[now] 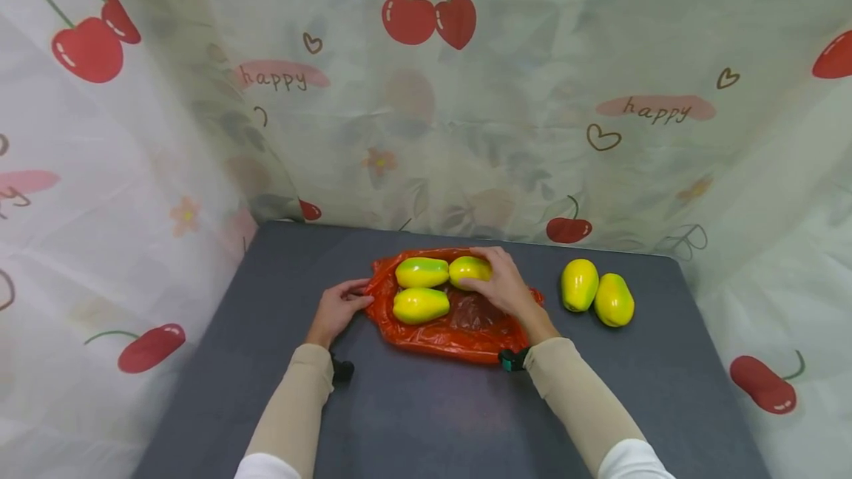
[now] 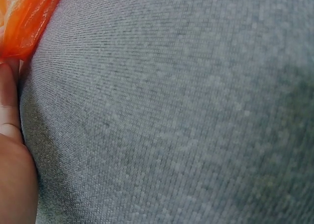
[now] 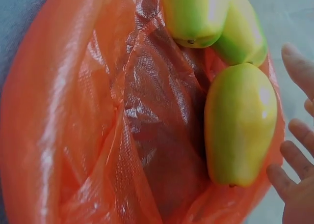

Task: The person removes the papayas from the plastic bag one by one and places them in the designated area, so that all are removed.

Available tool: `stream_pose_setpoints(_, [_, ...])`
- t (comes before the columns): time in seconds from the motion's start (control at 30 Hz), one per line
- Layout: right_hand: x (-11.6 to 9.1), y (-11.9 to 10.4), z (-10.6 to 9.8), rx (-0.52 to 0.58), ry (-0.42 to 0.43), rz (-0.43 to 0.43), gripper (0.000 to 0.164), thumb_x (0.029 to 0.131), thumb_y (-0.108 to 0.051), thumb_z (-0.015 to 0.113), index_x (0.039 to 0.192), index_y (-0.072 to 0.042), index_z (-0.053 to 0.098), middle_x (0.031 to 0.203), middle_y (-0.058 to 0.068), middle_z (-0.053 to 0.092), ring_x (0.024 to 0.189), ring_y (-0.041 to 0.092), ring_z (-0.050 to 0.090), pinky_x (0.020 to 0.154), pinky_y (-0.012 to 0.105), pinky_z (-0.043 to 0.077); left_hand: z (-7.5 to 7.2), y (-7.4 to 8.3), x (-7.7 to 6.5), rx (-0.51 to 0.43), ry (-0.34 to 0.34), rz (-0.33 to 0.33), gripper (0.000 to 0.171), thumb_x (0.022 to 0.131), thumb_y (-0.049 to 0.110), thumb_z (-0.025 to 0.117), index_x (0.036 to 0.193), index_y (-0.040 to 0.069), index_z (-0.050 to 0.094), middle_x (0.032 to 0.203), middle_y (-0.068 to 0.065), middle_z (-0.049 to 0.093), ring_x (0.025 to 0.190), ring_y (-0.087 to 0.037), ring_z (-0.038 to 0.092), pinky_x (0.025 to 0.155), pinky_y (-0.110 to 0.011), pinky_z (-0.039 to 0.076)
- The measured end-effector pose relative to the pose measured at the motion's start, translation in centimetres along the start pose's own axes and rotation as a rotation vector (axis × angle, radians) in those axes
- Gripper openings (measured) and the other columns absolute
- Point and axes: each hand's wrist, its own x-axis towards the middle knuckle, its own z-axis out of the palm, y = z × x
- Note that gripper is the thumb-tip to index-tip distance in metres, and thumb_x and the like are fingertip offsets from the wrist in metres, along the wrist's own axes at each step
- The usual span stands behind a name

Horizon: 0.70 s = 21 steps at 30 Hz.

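An orange-red plastic bag [image 1: 426,342] lies spread on the dark table with its mouth facing up. Three yellow-green fruits, papayas by their look, sit in it: one at the back left [image 1: 421,272], one at the front left [image 1: 421,306] and one at the back right [image 1: 468,270]. My left hand [image 1: 335,313] pinches the bag's left edge between thumb and fingers. Over the bag's right side, my right hand [image 1: 502,288] is beside the back right papaya. In the right wrist view its fingers [image 3: 297,160] are spread, apart from the nearest papaya [image 3: 240,126].
Two more papayas, one [image 1: 580,284] and another [image 1: 614,300], lie side by side on the table [image 1: 426,420] to the right of the bag. A cherry-print curtain [image 1: 466,109] hangs behind the table and along both sides.
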Motion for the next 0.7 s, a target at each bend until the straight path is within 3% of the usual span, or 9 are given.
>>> stream_pose_setpoints(0.3, [0.9, -0.2, 0.7, 0.0, -0.016, 0.028, 0.067, 0.089, -0.039, 0.079, 0.147, -0.018, 0.052, 0.148, 0.011, 0.048, 0.135, 0.035, 0.041, 0.111, 0.056, 0.04, -0.1, -0.1, 0.1, 0.004, -0.005, 0.005, 0.043, 0.091, 0.029, 0.078, 0.132, 0.023, 0.069, 0.121, -0.006, 0.072, 0.097, -0.02, 0.066, 0.095, -0.037, 0.055])
stream_pose_setpoints(0.7, [1.3, 0.0, 1.3, -0.073, -0.056, 0.057, 0.068, 0.088, -0.034, 0.081, 0.146, -0.014, 0.053, 0.148, 0.018, 0.045, 0.134, 0.041, 0.039, 0.107, 0.058, 0.041, 0.0, -0.2, 0.1, 0.006, -0.005, -0.009, 0.043, 0.09, 0.031, 0.079, 0.132, 0.024, 0.069, 0.121, -0.005, 0.072, 0.096, -0.02, 0.065, 0.091, -0.03, 0.054])
